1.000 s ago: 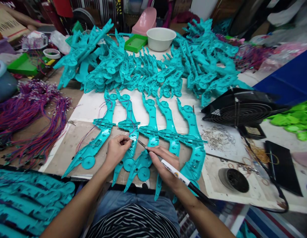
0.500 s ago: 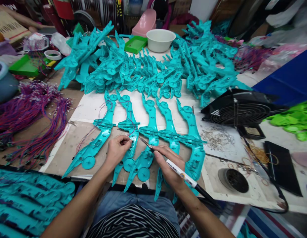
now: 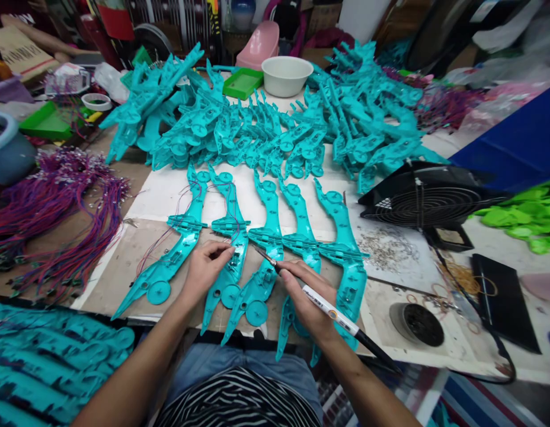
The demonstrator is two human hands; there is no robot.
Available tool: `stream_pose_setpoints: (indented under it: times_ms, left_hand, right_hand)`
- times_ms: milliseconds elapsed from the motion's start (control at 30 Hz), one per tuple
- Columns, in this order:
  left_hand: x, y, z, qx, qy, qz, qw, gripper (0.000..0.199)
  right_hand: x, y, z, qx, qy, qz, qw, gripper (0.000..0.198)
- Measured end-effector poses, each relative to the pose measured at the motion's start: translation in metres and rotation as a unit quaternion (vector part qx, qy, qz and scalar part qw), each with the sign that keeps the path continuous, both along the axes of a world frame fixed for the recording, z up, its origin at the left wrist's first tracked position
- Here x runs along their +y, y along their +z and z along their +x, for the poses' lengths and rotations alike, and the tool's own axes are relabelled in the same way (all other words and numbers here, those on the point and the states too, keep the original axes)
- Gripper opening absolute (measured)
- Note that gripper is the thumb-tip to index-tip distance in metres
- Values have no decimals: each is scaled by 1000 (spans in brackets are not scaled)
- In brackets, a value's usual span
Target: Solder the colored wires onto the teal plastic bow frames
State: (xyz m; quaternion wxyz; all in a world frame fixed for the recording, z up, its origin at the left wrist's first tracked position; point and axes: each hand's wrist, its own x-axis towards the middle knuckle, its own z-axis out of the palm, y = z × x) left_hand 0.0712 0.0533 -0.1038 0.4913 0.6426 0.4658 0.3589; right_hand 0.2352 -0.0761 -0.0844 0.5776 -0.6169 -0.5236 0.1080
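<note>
My right hand (image 3: pixel 313 299) is closed around a soldering iron (image 3: pixel 331 311) with a white handle. Its tip points left, a little to the right of my left fingertips. My left hand (image 3: pixel 206 267) pinches a thin wire (image 3: pixel 236 234) over the second teal plastic gun-shaped shell half (image 3: pixel 233 264) from the left. That shell lies in a row with several others, among them the leftmost shell (image 3: pixel 181 249), which also carries loose red and purple wires, and the middle shell (image 3: pixel 266 207) beneath the iron's tip.
Heaped teal shells (image 3: pixel 190 118) fill the back, near a white basin (image 3: pixel 287 77) and a green tray (image 3: pixel 243 83). Bundled wires (image 3: pixel 66 213) lie left. To the right are a black fan (image 3: pixel 424 196), a tin (image 3: pixel 417 324), a black cable (image 3: pixel 475 314) and green parts (image 3: pixel 528 213).
The iron's tip has shifted very slightly right, away from the left fingertips. My left hand has moved slightly, still pinching in the same spot. The shells have stayed in place.
</note>
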Motion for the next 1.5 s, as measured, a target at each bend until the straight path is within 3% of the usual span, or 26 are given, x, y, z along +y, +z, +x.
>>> stream_pose_setpoints:
  times_ms: [200, 367, 767, 1500]
  left_hand:
    - [-7, 5, -28, 28, -47, -4, 998, 16]
    - [-10, 3, -34, 25, -58, -22, 998, 16]
    - [-11, -1, -36, 0, -67, -47, 997, 16]
    - [-12, 1, -36, -9, -66, -52, 996, 14]
  right_hand:
    - [-6, 6, -7, -18, 82, -4, 996, 18]
    - [-5, 2, -15, -34, 133, 12, 990, 19]
    - [-2, -2, -17, -36, 148, -25, 988, 17]
    - [-2, -8, -16, -36, 168, -14, 985, 18]
